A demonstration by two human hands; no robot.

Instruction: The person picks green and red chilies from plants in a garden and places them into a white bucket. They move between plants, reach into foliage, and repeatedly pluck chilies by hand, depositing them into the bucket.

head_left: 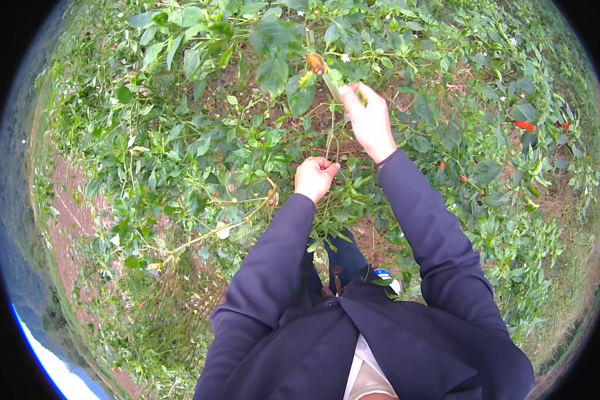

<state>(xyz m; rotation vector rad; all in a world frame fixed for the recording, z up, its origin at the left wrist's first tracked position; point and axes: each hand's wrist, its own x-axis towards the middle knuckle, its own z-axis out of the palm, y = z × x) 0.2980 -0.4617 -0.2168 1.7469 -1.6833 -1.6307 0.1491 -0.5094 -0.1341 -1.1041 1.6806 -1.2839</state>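
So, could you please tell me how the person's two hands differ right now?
The right hand reaches farther out and higher, gripping a thin green stem below a small orange-brown pepper; the left hand sits lower and nearer the body, curled closed among the leaves. Both are bare, with dark sleeves.

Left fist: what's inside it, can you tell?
The left hand is closed low in the pepper plant, with thin green stems rising from it toward the right hand. Whatever it grips is covered by the curled fingers.

Two hands, the left hand (315,177) and the right hand (368,120), are among the pepper plants (200,140). One orange pepper (315,63) hangs above; roughly four red peppers (524,125) show at right.
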